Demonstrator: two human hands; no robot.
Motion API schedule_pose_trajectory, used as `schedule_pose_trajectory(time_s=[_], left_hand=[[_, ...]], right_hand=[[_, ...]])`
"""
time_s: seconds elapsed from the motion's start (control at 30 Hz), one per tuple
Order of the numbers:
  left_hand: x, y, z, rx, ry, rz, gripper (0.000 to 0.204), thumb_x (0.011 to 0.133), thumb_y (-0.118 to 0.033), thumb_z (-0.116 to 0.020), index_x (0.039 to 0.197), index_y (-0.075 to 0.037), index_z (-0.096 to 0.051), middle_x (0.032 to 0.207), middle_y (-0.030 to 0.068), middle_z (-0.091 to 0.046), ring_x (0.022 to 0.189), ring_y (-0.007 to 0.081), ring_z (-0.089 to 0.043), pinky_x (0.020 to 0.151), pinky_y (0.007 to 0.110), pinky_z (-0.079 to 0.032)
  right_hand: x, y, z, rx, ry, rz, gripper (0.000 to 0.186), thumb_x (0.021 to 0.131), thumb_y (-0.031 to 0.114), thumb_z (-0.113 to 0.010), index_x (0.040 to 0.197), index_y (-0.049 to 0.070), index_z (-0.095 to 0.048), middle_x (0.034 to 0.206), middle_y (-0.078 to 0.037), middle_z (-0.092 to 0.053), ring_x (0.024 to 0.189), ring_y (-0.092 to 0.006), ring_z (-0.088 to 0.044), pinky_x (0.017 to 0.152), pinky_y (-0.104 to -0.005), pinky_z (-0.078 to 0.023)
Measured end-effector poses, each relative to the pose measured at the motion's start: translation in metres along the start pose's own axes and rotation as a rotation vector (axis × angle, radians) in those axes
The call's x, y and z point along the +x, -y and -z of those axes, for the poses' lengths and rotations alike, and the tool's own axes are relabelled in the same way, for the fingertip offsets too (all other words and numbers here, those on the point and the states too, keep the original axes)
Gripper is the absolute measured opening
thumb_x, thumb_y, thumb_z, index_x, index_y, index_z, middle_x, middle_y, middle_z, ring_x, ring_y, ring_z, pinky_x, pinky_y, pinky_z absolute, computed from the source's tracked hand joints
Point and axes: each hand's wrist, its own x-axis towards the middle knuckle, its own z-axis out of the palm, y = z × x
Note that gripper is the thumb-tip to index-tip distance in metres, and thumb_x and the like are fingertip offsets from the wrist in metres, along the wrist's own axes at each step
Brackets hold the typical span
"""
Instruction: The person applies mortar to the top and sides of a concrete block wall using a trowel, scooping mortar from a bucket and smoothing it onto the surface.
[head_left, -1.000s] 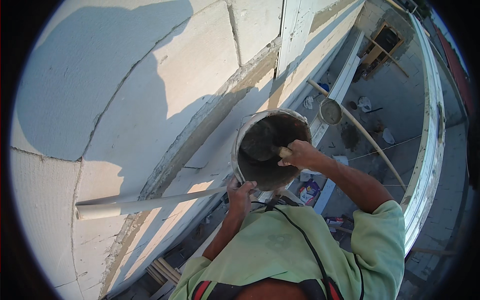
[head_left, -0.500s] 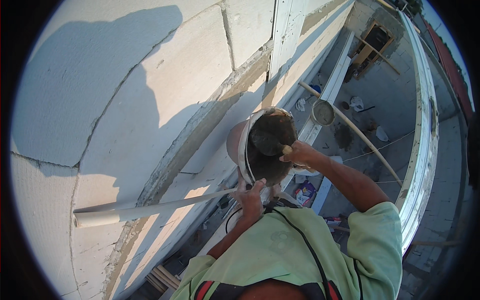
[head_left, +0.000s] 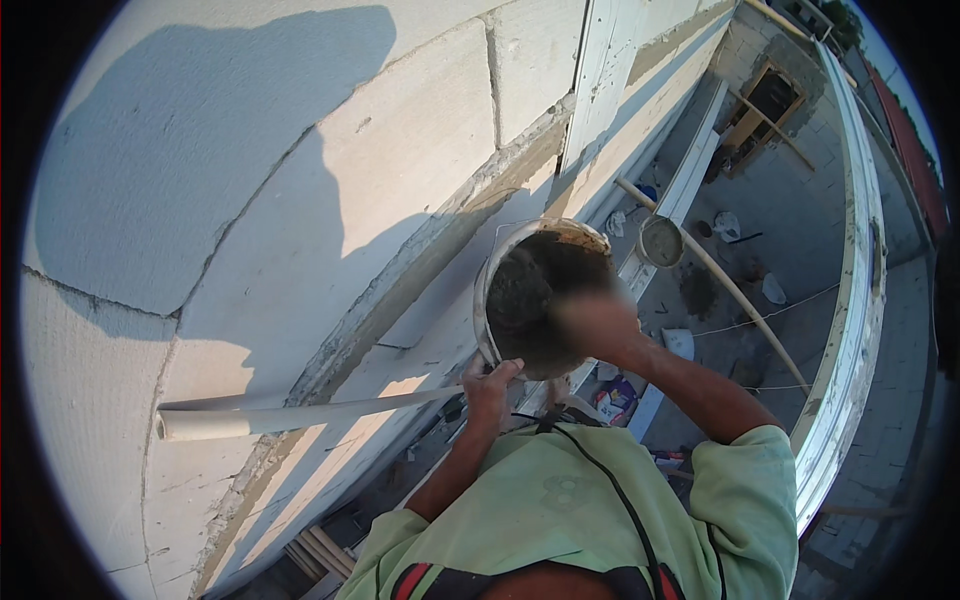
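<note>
Bucket [head_left: 483, 305]: located at the centre of the work area, in front of the person's chest; round, with a pale, smeared rim and its open mouth facing up toward the camera. Contents: a dark grey, coarse mortar [head_left: 525, 285], heaped unevenly; the far inner wall shows a lighter, crusted coating.

Left hand [head_left: 490, 388]: closed on the near left section of the rim, thumb laid along the edge. Right hand [head_left: 600, 322]: positioned over the right side of the mouth. It is blurred, so its degree of opening and anything held cannot be told.

Left side: wall [head_left: 420, 110] of large, pale, fine-grained blocks separated by narrow joints, with a rough mortar ledge running diagonally across it. A smooth, cylindrical white tube [head_left: 300, 415] lies across the near part of the wall face, its end pointing left.

Right side: a shallow round pan [head_left: 642, 250] filled with smooth grey material sits beyond the bucket, beside a slender, rounded pole [head_left: 740, 296]. A long white beam [head_left: 690, 170] extends toward the far end. At the far right, a pale, stained rail [head_left: 852, 330] appears curved along the lens edge.
</note>
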Motion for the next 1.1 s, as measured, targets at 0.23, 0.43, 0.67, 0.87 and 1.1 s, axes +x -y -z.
schedule_pose_trajectory(time_s=[0.23,0.43,0.67,0.87,1.1], left_hand=[[0.008,-0.014,0.0,-0.03,-0.072,0.056,0.032,0.077,-0.001,-0.064,0.108,0.001,-0.058,0.094,0.0088,-0.064,0.084,0.018,-0.064,0.074,0.034,-0.055],[0.011,-0.011,0.004,-0.05,-0.132,0.176,0.038,0.075,-0.005,-0.066,0.112,-0.004,-0.059,0.1,0.0053,-0.063,0.088,0.0181,-0.061,0.075,0.033,-0.05],[0.01,0.008,0.009,0.029,-0.16,0.18,0.039,0.07,-0.005,-0.066,0.109,-0.002,-0.06,0.099,0.0065,-0.062,0.088,0.0202,-0.061,0.074,0.034,-0.05],[0.002,0.007,-0.007,0.047,-0.161,0.187,0.038,0.073,-0.004,-0.065,0.109,-0.001,-0.058,0.101,0.0099,-0.062,0.089,0.0241,-0.062,0.076,0.039,-0.054],[0.008,0.013,-0.006,0.1,-0.193,0.079,0.024,0.076,-0.009,-0.07,0.097,0.002,-0.062,0.08,0.0107,-0.061,0.068,0.0229,-0.056,0.066,0.038,-0.05]], right_hand=[[-0.009,-0.046,0.06,0.281,0.255,0.053,0.044,0.076,0.04,-0.073,0.096,0.002,-0.064,0.084,-0.018,-0.066,0.085,-0.0353,-0.066,0.073,-0.0445,-0.05],[-0.024,-0.078,0.164,0.546,0.159,0.05,0.049,0.078,0.043,-0.075,0.093,-0.002,-0.063,0.072,-0.008,-0.059,0.068,-0.0182,-0.058,0.066,-0.0352,-0.047],[-0.042,-0.105,0.294,0.697,-0.384,-0.151,0.045,0.081,0.035,-0.072,0.099,-0.005,-0.063,0.075,-0.009,-0.061,0.07,-0.0182,-0.057,0.068,-0.0368,-0.046],[0.018,-0.108,0.387,-0.06,-1.198,-0.314,0.049,0.08,0.026,-0.072,0.12,0.002,-0.058,0.099,-0.019,-0.065,0.092,-0.0316,-0.066,0.077,-0.0422,-0.049],[0.118,-0.111,0.422,-0.466,-1.286,-0.372,0.044,0.084,0.021,-0.066,0.125,0.009,-0.054,0.105,-0.014,-0.055,0.103,-0.0338,-0.058,0.08,-0.0508,-0.046]])
